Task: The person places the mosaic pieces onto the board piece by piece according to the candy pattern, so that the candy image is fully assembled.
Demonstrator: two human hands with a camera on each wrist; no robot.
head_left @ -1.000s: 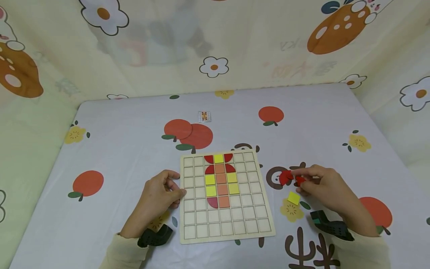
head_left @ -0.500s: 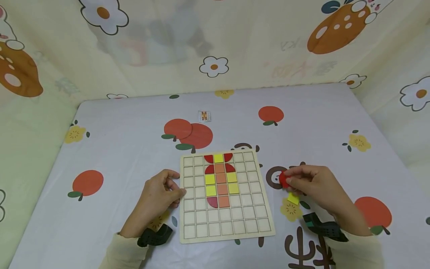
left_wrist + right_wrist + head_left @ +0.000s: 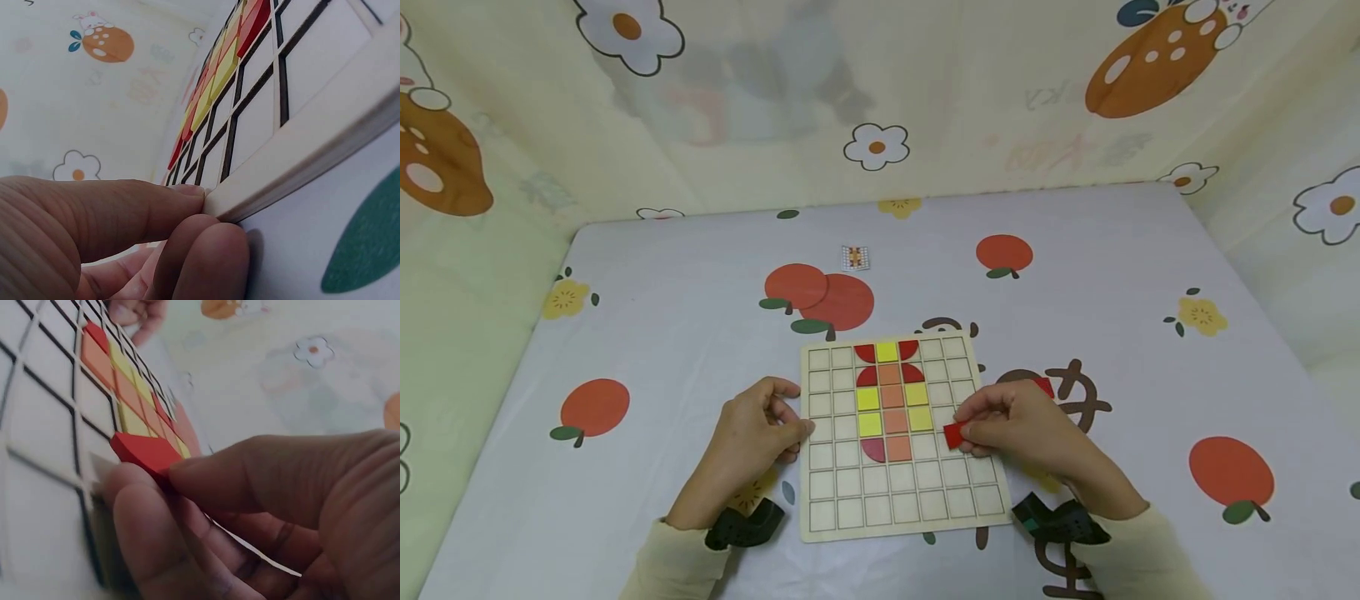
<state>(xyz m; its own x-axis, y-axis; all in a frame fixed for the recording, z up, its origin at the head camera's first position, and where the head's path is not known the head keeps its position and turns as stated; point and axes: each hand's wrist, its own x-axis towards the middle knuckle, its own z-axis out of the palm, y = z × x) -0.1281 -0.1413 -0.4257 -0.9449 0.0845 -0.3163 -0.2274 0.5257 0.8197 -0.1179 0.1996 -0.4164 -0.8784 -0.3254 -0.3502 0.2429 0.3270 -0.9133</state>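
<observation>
A pale wooden grid board (image 3: pixel 850 483) lies on the table, with red quarter-round, yellow and orange tiles set in its middle columns. My left hand (image 3: pixel 762 425) pinches the board's left edge; in the left wrist view its thumb (image 3: pixel 137 209) lies at the rim, fingertips beside it. Above the right part of the grid, my right hand (image 3: pixel 1026 425) pinches a red tile (image 3: pixel 953 435) between thumb and fingers. One rounded side of that red tile (image 3: pixel 147 453) seems to show in the right wrist view, close to the cells beside the coloured tiles.
Another red piece (image 3: pixel 1044 387) peeks out behind the right hand. A small printed pattern card (image 3: pixel 855 258) lies beyond the board. The tablecloth (image 3: pixel 700 333) carries fruit and flower prints, and a patterned curtain (image 3: pixel 760 167) hangs behind the table.
My right hand has picked up a red tile from right of the board and carried it left over the grid. The loose yellow tile is now hidden. My left hand has stayed put.
</observation>
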